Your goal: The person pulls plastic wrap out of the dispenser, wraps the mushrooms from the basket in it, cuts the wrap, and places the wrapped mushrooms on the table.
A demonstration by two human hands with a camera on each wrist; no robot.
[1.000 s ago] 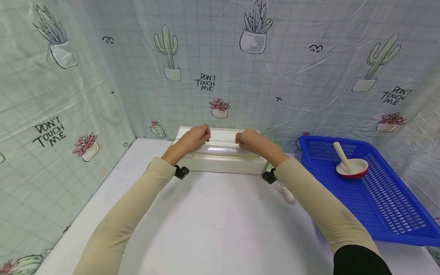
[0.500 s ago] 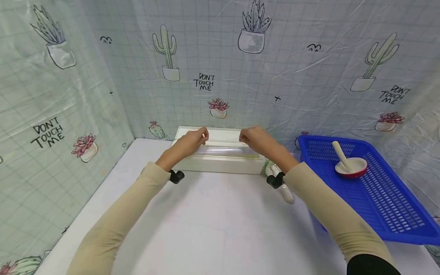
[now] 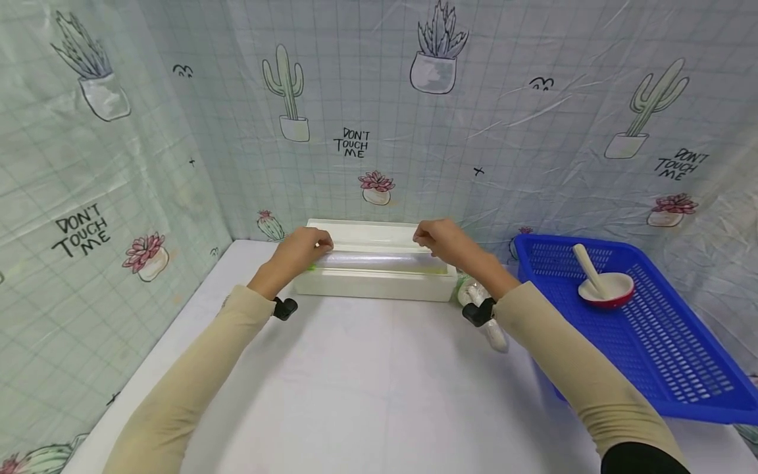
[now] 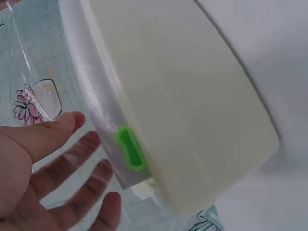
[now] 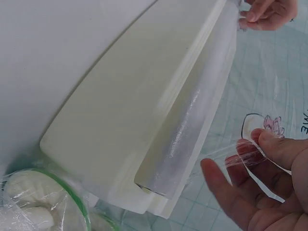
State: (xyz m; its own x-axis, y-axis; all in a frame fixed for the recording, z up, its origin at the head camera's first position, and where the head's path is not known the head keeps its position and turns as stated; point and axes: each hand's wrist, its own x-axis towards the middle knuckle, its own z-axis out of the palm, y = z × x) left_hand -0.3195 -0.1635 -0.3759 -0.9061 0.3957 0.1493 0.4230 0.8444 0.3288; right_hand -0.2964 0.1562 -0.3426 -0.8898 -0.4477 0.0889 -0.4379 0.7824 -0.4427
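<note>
Pinching the clear film (image 5: 227, 151) in my left hand (image 3: 296, 251) and right hand (image 3: 448, 242), stretched between them above the open white box (image 3: 376, 284), I judge it light, limp, clingy, easily torn: best held near both edge corners.

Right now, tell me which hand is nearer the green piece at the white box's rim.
The left hand, beside the green piece at one end of the white box. The right hand is toward the opposite end, by the clear plastic bag.
</note>
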